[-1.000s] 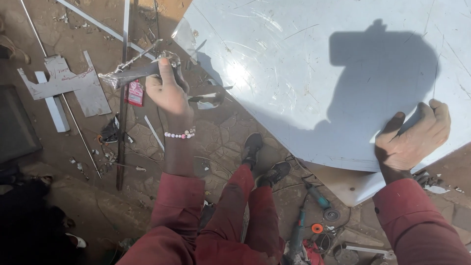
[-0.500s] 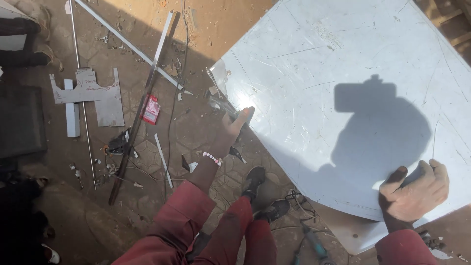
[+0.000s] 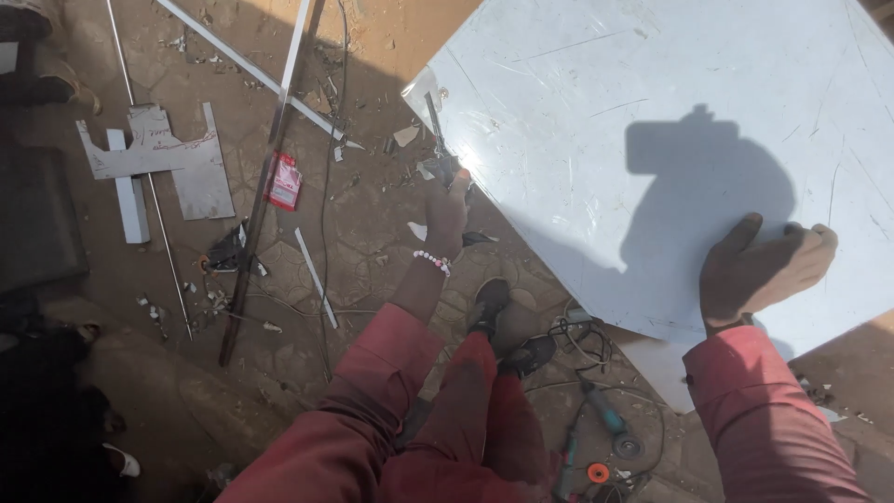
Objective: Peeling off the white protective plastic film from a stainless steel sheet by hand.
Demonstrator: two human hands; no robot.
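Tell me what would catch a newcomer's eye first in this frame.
The large pale grey metal sheet fills the upper right, glaring in the sun and carrying the dark shadow of the person's head. The right hand lies flat on its near edge, while the left hand holds a thin metal tool against its left edge. On the dirt floor to the left lie cut grey metal offcuts and long thin metal bars.

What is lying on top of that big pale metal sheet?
On the metal sheet rest the right hand, flat near its lower edge, and the person's shadow. The left hand holds a thin tool at its corner. Whatever lies beneath stays covered.
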